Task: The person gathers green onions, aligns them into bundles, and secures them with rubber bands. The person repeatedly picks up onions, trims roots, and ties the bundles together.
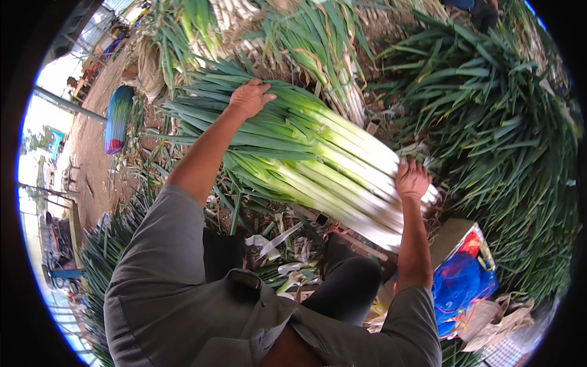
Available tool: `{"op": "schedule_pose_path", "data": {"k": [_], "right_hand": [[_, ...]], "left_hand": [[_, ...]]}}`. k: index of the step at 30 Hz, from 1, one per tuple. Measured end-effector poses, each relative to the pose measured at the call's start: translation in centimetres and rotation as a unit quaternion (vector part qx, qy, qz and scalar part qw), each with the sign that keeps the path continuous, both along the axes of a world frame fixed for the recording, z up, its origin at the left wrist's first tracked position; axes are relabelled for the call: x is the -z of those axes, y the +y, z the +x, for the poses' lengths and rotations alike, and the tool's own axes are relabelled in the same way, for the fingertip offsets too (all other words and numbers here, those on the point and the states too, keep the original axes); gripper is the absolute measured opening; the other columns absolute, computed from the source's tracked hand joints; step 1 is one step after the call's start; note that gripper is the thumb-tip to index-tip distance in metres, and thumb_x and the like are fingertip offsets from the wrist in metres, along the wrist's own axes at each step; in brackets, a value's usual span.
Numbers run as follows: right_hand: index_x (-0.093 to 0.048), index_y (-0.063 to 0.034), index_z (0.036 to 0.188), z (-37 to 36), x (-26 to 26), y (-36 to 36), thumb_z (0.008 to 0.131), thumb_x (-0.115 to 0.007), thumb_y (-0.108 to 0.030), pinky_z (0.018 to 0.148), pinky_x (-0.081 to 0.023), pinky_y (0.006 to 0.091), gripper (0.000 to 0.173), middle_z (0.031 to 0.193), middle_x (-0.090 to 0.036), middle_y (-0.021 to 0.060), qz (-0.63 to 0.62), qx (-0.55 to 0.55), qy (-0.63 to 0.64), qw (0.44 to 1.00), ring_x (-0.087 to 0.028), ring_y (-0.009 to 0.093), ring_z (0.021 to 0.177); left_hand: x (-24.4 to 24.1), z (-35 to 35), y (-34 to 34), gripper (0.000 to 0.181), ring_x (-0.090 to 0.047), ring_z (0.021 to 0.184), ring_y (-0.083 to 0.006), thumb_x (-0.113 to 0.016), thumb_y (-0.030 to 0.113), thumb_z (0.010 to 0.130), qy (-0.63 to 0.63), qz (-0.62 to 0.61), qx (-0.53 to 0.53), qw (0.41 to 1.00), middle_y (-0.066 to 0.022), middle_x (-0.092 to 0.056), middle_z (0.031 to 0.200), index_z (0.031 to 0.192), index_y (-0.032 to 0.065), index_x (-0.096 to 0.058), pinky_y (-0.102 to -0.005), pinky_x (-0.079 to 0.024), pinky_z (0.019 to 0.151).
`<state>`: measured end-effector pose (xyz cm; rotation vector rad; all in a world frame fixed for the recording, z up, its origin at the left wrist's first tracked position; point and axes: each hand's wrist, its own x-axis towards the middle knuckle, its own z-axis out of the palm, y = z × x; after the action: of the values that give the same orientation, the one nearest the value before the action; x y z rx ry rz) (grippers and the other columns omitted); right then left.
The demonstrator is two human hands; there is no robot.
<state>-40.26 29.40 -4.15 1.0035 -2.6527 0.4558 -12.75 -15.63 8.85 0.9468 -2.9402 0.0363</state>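
Observation:
A large bundle of long green onions or leeks (pixel 321 156) lies slantwise before me, its dark leaves to the upper left and its white stalks and roots to the lower right. On the leaves rests my left hand (pixel 251 97), thumb apart from the fingers; whether it grips any leaf is unclear. My right hand (pixel 412 178) lies over the white stalks near the root end, its fingers partly hidden from view. Under the stalks, part of a wooden support (pixel 362 245) shows close to my knee.
At right rises a big heap of leafy stalks (pixel 481 119). A box (pixel 451 238) with blue netting (pixel 458 280) stands by my right arm. More bundles (pixel 321 55) lie beyond. A wrapped bundle (pixel 119 119) sits on the dirt ground, far left. Another person's leg (pixel 484 16) shows at top right.

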Motion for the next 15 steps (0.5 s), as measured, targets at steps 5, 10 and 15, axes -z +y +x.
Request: {"op": "schedule_pose_path", "data": {"k": [5,10,15], "right_hand": [[-0.064,-0.017,0.129,-0.3,1.3,-0.9,0.098,-0.048,-0.044,0.097,-0.043,0.0556,0.044,0.125,-0.068,0.0116,0.054,0.008,-0.024,0.998,-0.064,0.036,0.112],[-0.07,-0.0136,0.12,-8.4,3.9,2.6,0.103,-0.048,-0.04,0.086,-0.055,0.0456,0.038,0.119,-0.07,0.0128,0.103,-0.099,0.064,0.988,-0.067,0.036,0.102],[-0.039,-0.0081,0.153,0.2,-3.9,2.0,0.104,-0.046,-0.051,0.099,-0.05,0.0508,0.066,0.145,-0.052,0.0262,0.148,0.036,-0.025,0.988,-0.058,0.042,0.125]], "left_hand": [[-7.0,5.0,3.8,0.047,-0.053,0.13,-0.0295,-0.064,0.042,0.096,0.073,-0.083,0.03,0.993,-0.0099,-0.058,0.138,0.129,0.0095,-0.066,-0.046,-0.041,0.111],[-9.8,22.5,16.8,0.038,-0.066,0.107,-0.0373,-0.07,0.033,0.093,0.319,0.013,-0.028,0.947,-0.0196,-0.069,0.11,0.117,0.004,-0.069,-0.0437,-0.054,0.09],[-3.7,53.2,31.3,0.035,-0.072,0.095,-0.0231,-0.065,0.016,0.096,0.219,0.274,-0.497,0.794,-0.0168,-0.072,0.113,0.129,0.0018,-0.065,-0.0343,-0.06,0.085]]}}
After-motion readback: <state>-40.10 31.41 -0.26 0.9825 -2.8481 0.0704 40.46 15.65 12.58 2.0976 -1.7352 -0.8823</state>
